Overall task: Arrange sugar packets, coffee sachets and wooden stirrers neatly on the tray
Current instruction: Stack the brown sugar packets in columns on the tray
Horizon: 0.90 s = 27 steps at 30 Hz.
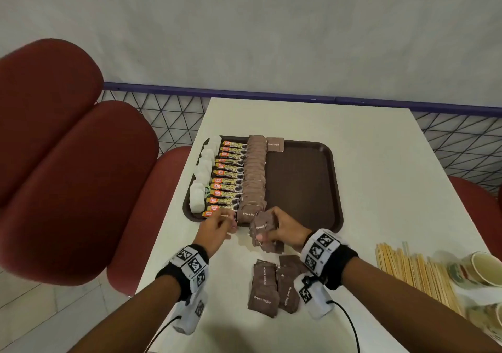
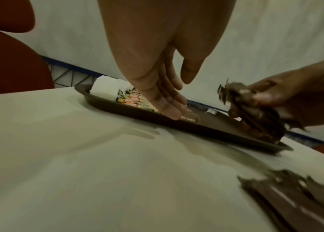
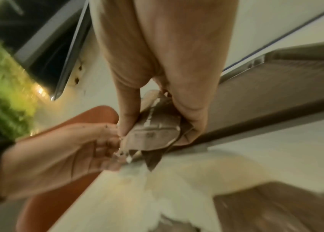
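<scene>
A brown tray (image 1: 298,179) lies on the white table. Down its left side run a column of white sugar packets (image 1: 203,179), a column of coffee sachets (image 1: 228,179) and a row of brown sugar packets (image 1: 254,173). One more brown packet (image 1: 275,145) lies at the tray's far edge. My right hand (image 1: 271,227) grips a bunch of brown sugar packets (image 1: 262,230) (image 3: 157,125) just above the tray's near rim (image 2: 196,127). My left hand (image 1: 229,221) hovers beside it with fingers (image 2: 169,108) extended, holding nothing.
Loose brown sugar packets (image 1: 271,287) lie on the table near me. Wooden stirrers (image 1: 418,274) and paper cups (image 1: 478,268) sit at the right edge. Red chairs (image 1: 68,162) stand left of the table, with a mesh railing (image 1: 176,111) behind it.
</scene>
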Each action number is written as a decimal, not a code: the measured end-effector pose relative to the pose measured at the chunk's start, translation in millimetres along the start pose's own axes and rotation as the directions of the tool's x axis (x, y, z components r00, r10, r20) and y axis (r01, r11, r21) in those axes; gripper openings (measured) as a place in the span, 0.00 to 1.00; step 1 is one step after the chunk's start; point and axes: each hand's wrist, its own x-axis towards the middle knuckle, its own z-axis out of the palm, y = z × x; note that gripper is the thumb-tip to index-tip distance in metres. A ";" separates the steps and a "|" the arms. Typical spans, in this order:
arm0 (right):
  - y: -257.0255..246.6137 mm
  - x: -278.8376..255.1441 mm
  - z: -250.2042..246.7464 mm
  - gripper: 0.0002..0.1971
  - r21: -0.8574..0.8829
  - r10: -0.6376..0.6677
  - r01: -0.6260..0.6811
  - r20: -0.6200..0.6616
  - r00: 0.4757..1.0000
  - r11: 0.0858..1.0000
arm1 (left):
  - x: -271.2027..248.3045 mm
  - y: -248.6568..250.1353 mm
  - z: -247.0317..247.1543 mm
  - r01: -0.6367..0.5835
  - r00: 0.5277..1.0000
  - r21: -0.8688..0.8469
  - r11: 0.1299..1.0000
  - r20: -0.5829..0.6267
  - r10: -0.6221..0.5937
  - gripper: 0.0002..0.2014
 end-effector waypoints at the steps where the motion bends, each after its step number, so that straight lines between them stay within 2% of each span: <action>1: -6.7 0.0 -2.0 0.25 0.051 -0.017 0.017 0.011 1.000 0.999 | 1.0 7.2 1.4 0.015 1.000 -0.023 1.000 -0.002 -0.015 0.05; 3: -20.0 -0.2 -3.5 0.27 0.112 -0.061 0.057 0.037 0.997 0.992 | 4.1 19.6 7.7 0.059 0.998 -0.095 0.994 0.030 -0.056 0.11; 5: -28.0 0.0 -2.5 0.27 0.132 -0.093 0.085 0.057 0.994 0.988 | 0.1 38.2 15.6 0.161 0.984 -0.238 0.958 0.117 -0.137 0.17; 8: -31.7 -0.7 -0.6 0.28 0.105 -0.145 0.136 0.078 0.986 0.985 | -6.8 58.7 26.6 0.371 0.910 -0.492 0.788 0.359 -0.205 0.30; 10: -30.4 -2.1 -1.2 0.29 0.030 -0.180 0.178 0.082 0.980 0.984 | -10.6 64.0 31.6 0.473 0.860 -0.565 0.676 0.463 -0.216 0.35; 11: -28.8 -3.2 -1.8 0.28 -0.010 -0.191 0.193 0.083 0.978 0.981 | -12.2 64.3 33.1 0.505 0.840 -0.571 0.647 0.496 -0.218 0.35; 15: -14.9 -5.7 -0.7 0.30 -0.135 -0.210 0.218 0.074 0.975 0.966 | -11.3 56.2 38.3 0.569 0.777 -0.497 0.655 0.586 -0.230 0.36; 17: -9.4 -5.9 -1.7 0.33 -0.335 -0.246 0.234 0.007 0.969 0.913 | -10.3 52.5 38.7 0.574 0.766 -0.476 0.666 0.600 -0.230 0.37; 20: -7.2 -5.4 -5.5 0.46 -0.542 -0.264 0.188 -0.066 0.962 0.819 | -8.5 51.7 36.0 0.562 0.774 -0.472 0.679 0.590 -0.231 0.34; 27: -11.0 4.8 0.8 0.52 -0.606 -0.289 0.152 -0.135 0.948 0.781 | -0.8 52.0 21.1 0.530 0.803 -0.459 0.713 0.541 -0.249 0.15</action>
